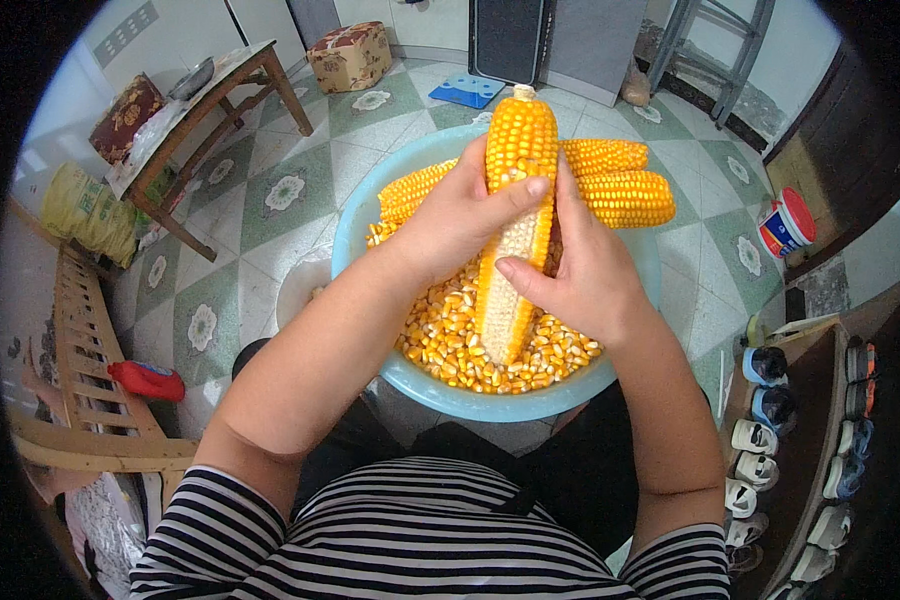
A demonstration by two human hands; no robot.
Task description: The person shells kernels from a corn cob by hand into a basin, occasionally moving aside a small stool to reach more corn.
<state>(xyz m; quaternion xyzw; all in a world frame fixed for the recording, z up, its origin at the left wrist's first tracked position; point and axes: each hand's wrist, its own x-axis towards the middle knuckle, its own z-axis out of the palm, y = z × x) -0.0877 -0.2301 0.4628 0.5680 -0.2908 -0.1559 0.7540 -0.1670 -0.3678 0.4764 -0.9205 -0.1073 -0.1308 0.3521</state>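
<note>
Both hands grip one ear of corn (523, 139) above a light blue plastic basin (487, 409). A wide strip along its near face is stripped to pale cob, while kernels still cover the top and the sides. My left hand (469, 202) wraps the upper part, its thumb lying across the front at the edge of the kernels. Around the right side is my right hand (589, 262), thumb pressed on the bare strip. Loose corn kernels (450, 352) fill the basin's bottom. Other corn ears (626, 199) rest across its far rim, and another ear (416, 191) lies at the left.
A white container (300, 289) stands left of the basin. A wooden table (195, 97) is at the back left, with a red bottle (148, 380) nearer. To the right are a shoe rack (802, 457) holding several shoes, a paint bucket (787, 223) and a metal ladder (709, 56).
</note>
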